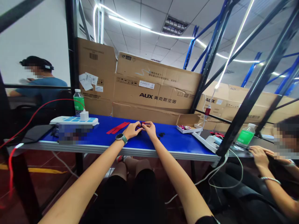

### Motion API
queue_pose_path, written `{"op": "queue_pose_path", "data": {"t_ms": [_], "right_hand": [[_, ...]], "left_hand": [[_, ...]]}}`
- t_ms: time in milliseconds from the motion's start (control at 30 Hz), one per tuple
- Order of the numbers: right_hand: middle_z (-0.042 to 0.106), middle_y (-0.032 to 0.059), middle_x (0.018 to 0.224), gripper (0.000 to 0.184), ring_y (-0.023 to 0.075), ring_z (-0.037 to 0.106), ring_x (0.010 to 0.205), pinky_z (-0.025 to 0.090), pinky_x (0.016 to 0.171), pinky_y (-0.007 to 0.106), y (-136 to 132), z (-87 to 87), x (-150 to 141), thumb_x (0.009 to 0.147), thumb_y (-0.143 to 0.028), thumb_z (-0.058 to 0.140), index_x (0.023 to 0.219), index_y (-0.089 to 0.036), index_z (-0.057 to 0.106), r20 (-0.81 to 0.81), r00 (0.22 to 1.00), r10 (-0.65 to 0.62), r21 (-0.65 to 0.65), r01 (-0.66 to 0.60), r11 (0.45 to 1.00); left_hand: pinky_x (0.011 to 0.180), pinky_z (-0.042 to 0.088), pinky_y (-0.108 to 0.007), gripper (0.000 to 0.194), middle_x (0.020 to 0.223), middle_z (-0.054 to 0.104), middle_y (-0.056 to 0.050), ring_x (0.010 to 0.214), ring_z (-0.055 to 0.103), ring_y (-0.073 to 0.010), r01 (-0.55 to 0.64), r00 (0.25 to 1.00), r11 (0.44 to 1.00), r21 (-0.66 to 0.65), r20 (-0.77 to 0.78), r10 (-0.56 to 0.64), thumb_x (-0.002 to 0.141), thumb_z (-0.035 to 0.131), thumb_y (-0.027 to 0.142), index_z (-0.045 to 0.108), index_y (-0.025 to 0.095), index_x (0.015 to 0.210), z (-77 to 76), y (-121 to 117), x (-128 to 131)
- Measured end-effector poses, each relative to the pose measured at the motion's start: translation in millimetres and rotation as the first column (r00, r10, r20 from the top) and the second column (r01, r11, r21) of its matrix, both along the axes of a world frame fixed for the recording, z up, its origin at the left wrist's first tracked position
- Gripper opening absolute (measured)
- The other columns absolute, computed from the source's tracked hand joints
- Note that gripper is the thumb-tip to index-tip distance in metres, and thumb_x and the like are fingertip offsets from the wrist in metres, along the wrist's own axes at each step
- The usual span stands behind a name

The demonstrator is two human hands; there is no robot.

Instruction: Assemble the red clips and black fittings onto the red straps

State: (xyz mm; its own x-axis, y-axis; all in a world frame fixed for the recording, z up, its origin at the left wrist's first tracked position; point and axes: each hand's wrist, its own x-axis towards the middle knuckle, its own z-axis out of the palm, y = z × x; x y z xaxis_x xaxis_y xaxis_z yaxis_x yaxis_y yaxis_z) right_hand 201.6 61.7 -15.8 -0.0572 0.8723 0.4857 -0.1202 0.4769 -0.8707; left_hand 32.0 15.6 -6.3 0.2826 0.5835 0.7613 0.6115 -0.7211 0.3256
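Observation:
Over the middle of the blue tabletop [140, 146], my left hand [132, 130] and my right hand [149, 128] meet at the fingertips. Both are closed in a pinch. A bit of red and something dark show between the fingers, too small and too covered to name. Several flat red strips [118, 128] lie on the table just left of my left hand, which has a watch [121, 137] at the wrist. Beside my right hand are a few small black pieces [161, 134].
Cardboard panels [154, 90] stand along the back edge. A power strip [74, 120] and a green-labelled bottle [78, 102] are at the left. An open small box [188, 127] and another power strip [204, 141] are at the right. A co-worker's hands [260, 154] are farther right.

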Motion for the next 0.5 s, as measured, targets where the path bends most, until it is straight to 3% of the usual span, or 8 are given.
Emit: {"op": "queue_pose_path", "data": {"t_ms": [133, 300, 500], "right_hand": [[0.076, 0.0068, 0.088, 0.043, 0.0231, 0.074, 0.082, 0.063, 0.072, 0.035, -0.1, -0.4, 0.8, 0.068, -0.049, 0.080, 0.096, -0.020, 0.067, 0.118, 0.992, -0.040, 0.080, 0.030, 0.996], [0.078, 0.0080, 0.104, 0.034, 0.0256, 0.073, 0.098, 0.057, 0.095, 0.039, -4.4, 3.1, 2.4, 0.078, -0.045, 0.071, 0.101, -0.020, 0.077, 0.228, 0.971, -0.070, 0.225, 0.017, 0.974], [0.078, 0.0061, 0.102, 0.033, 0.0262, 0.071, 0.103, 0.053, 0.098, 0.039, -7.0, 5.7, 4.9, 0.079, -0.047, 0.072, 0.099, -0.021, 0.079, 0.229, 0.973, -0.017, 0.219, -0.034, 0.975]], "left_hand": [[0.070, 0.050, -0.029, 0.020, 0.082, 0.068, -0.001, 0.074, 0.065, -0.0185, 0.014, 0.998, 1.000, -0.026, 0.068, -0.012, 0.083, 0.069, 0.038, 0.058, 0.022, 0.091, -1.9, 2.7, 0.9], [0.074, 0.055, -0.030, 0.018, 0.087, 0.070, -0.002, 0.079, 0.069, -0.0187, 0.051, 0.981, 0.998, -0.023, 0.189, -0.046, 0.084, 0.065, 0.035, 0.058, 0.023, 0.096, -5.2, 7.8, 0.8], [0.080, 0.058, -0.032, 0.021, 0.096, 0.072, -0.005, 0.087, 0.071, -0.0197, 0.115, 0.956, 0.993, -0.031, 0.275, -0.102, 0.086, 0.063, 0.034, 0.061, 0.021, 0.103, -3.2, 8.3, -3.0]]}}
